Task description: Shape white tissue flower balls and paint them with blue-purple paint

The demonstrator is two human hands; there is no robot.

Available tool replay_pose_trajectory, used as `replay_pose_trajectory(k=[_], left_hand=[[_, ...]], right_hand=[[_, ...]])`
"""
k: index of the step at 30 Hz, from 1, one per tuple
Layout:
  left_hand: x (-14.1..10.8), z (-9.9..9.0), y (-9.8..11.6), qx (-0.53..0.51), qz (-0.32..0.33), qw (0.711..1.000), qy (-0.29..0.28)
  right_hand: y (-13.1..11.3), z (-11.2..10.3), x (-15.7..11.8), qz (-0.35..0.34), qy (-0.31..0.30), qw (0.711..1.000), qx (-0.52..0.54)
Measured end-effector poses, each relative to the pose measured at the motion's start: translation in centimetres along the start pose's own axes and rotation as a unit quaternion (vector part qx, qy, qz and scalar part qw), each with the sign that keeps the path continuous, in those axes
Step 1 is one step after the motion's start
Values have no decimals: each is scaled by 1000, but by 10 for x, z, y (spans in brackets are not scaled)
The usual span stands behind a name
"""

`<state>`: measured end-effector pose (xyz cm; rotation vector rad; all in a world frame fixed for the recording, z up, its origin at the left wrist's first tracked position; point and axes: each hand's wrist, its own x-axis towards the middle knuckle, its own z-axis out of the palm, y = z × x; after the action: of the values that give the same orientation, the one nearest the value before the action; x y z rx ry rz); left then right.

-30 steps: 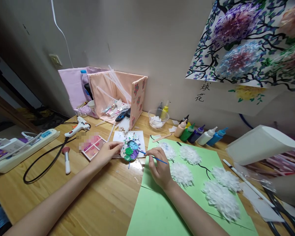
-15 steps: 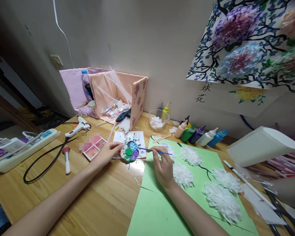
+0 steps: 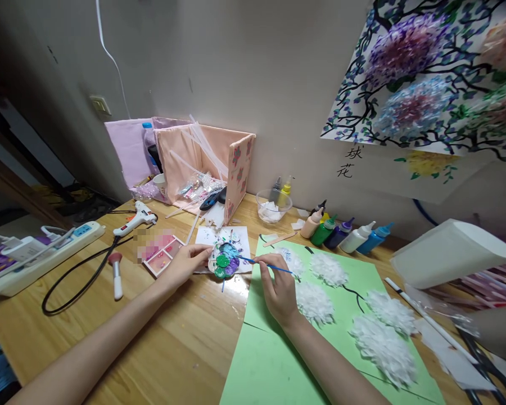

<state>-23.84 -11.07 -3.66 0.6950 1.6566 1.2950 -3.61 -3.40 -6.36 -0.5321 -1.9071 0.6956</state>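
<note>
My left hand (image 3: 194, 259) pinches the left rim of a flower-shaped paint palette (image 3: 222, 261), whose wells show green, purple and light blue paint. Between the fingers of my right hand (image 3: 278, 287) is a thin blue paintbrush (image 3: 274, 266), its tip at the palette's right side. Beneath the palette lies a paint-smeared white paper (image 3: 242, 235). My right wrist passes over a green sheet (image 3: 263, 349) bearing several fluffy white paper flowers (image 3: 383, 351) and short black painted lines. One flower (image 3: 290, 260), behind my right hand, has bluish marks on it.
Several paint bottles (image 3: 322, 232) line the wall side, near a clear bowl (image 3: 274, 207) of paper scraps. A glue gun (image 3: 137, 218), power strip (image 3: 46, 261), makeup brush (image 3: 116, 275) and pink box (image 3: 240, 174) stand leftward. A white cylinder (image 3: 451, 253) and scissors (image 3: 483, 360) are at right.
The view has shifted slightly, so everything sits a little lower and further right. Both hands keep their hold, and the brush tip stays by the palette's right side.
</note>
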Motion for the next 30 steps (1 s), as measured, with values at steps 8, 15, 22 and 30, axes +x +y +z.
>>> replay_pose_trajectory(k=[8, 15, 22, 30], left_hand=[[-3, 1, 2, 0, -5, 1000, -3], [-3, 1, 3, -3, -3, 1000, -5], [2, -2, -4, -5, 6, 1000, -15], [2, -1, -4, 1, 12, 1000, -9]], right_hand=[[-2, 0, 1, -20, -28, 999, 4], [-3, -1, 0, -36, -24, 999, -10], [-2, 0, -1, -30, -22, 999, -16], [-3, -1, -2, -32, -46, 998, -25]])
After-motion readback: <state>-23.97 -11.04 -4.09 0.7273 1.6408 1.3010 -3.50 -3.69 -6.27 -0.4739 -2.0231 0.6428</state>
